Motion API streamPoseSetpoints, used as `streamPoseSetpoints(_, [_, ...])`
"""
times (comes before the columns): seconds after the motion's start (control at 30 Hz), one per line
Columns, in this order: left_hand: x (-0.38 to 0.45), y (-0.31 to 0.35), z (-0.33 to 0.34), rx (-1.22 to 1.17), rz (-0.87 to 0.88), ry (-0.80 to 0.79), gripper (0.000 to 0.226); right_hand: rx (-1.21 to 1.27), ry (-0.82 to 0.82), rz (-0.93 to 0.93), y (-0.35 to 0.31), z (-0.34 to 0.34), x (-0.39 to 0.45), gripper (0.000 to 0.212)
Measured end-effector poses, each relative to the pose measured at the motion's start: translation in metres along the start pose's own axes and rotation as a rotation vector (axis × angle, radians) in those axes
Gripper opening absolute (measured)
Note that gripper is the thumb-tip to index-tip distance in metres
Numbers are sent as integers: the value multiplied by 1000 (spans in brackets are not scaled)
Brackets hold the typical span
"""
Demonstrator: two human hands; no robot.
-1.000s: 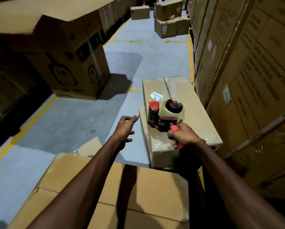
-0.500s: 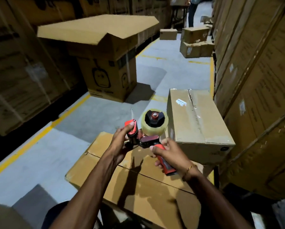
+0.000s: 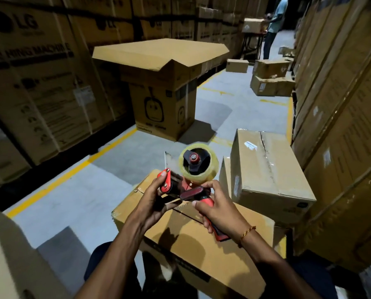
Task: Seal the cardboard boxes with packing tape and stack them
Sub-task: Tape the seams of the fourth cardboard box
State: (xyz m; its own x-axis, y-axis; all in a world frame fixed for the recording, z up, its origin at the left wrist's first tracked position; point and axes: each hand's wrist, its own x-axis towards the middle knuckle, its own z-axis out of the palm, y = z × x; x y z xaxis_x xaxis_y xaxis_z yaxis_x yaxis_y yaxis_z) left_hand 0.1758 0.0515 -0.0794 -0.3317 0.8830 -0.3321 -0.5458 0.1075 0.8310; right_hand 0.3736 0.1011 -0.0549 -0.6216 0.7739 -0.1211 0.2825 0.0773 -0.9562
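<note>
Box under our hands: unsealed box [image 3: 201, 244] right in front of us, flaps closed but the seam [image 3: 186, 214] not taped yet. The seam slants up-left to down-right, as far as we can see past our hands.
Right hand: our right hand [image 3: 220, 214] is wrapped round the red handle of the tape gun [image 3: 191, 182], so it's got the tool.
Left hand: our left hand [image 3: 153, 199] grips the front end, fingertip on the red roller housing, looks like we're sorting out the loose tape end sticking up there.
What matters next: the gun hangs just above the box, near the far end of that seam. We'd guess the tape starts there and gets pulled back toward us along it. Right hand does the pulling.
Sealed box: taped box [image 3: 268, 167] just behind and to the right, touching ours, probably the stack spot.
Further out: big open carton [image 3: 165, 100] across the aisle, person [image 3: 274, 26] at a table way back.
</note>
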Motion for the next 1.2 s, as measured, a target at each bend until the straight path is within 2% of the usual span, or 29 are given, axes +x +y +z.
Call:
streamPoseSetpoints(0.2, [-8, 8, -12, 198, 3, 16, 52, -216, 36, -25, -6, -1, -10, 47])
streamPoseSetpoints(0.3, [-13, 6, -10, 172, 29, 65, 50, -244, 59, -48, -6, 0, -11, 48])
streamPoseSetpoints(0.4, [-15, 4, -12, 65, 30, 106, 60, -257, 75, -77, -7, -2, -11, 47])
streamPoseSetpoints(0.63, [-20, 8, -22, -22, -6, 122, 65, -216, 23, -98, -11, -3, -14, 46])
streamPoseSetpoints(0.83, [-18, 12, -32, -79, -86, 190, 33, -217, -8, -127, -17, -3, -2, 47])
streamPoseSetpoints(1.0, [-7, 18, -31, -46, -106, 137, 12, -239, -16, -135, -21, -2, 12, 47])
streamPoseSetpoints(1.2, [20, 21, -43, -1, -102, 68, 45, -284, -5, -150, -21, -6, 21, 46])
